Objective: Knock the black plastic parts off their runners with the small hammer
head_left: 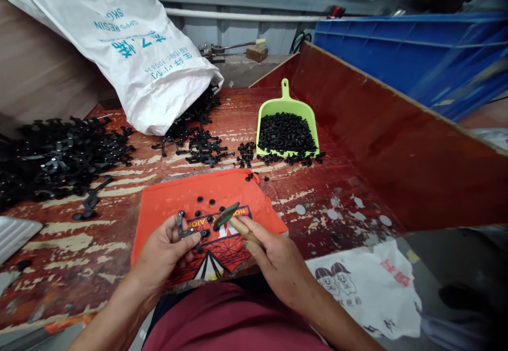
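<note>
Over the orange cloth [159, 203], my left hand [169, 248] pinches a branched black plastic part [180, 224] between thumb and fingers. My right hand [273, 255] is closed round the wooden handle of a small knife [244, 230]. Its dark greenish blade points left, close to the right end of the plastic part; whether they touch I cannot tell. Several small round black pieces [200, 199] lie on the cloth behind the blade and the part.
Behind the cloth stands a green dustpan [285, 106] full of small black pieces. Black parts [71, 150] are heaped at the left. A white sack [159, 75] spills more. A brown board [357, 144] borders the right side.
</note>
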A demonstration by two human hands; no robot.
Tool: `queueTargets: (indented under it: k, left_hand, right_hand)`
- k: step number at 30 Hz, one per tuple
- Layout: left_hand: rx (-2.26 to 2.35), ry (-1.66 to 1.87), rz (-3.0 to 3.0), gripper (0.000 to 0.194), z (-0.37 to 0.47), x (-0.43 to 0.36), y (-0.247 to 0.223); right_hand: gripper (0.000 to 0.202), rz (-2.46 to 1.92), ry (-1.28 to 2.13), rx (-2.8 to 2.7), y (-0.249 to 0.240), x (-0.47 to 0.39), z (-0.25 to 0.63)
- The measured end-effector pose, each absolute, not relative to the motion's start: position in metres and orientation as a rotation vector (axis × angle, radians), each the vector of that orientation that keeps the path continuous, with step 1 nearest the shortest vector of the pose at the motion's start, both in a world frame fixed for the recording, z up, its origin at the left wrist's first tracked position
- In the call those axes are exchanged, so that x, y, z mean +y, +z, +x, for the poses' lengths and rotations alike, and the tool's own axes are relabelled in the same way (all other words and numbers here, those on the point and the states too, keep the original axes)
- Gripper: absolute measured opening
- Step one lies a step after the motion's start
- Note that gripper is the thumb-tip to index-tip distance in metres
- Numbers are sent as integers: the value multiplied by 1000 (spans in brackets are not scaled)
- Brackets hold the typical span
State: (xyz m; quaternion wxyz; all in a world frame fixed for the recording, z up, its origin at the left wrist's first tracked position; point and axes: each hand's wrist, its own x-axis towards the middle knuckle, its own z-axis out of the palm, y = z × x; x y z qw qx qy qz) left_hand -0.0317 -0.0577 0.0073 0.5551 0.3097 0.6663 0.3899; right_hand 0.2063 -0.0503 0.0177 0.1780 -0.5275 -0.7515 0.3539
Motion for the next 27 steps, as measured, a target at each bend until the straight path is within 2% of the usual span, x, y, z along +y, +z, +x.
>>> queueTargets:
  k: [6, 14, 27]
  left_hand:
    - [1511, 904, 695, 51, -38, -52, 2]
    - [1447, 942, 568, 45, -39, -51, 13]
    - [1571, 910, 714, 50, -29, -50, 6]
  right_hand:
    - [46, -1484, 1006, -2147, 16, -49, 207]
    - [48, -1480, 1008, -2135, 18, -47, 205]
    - [45, -1520, 966, -2182, 15, -50, 207]
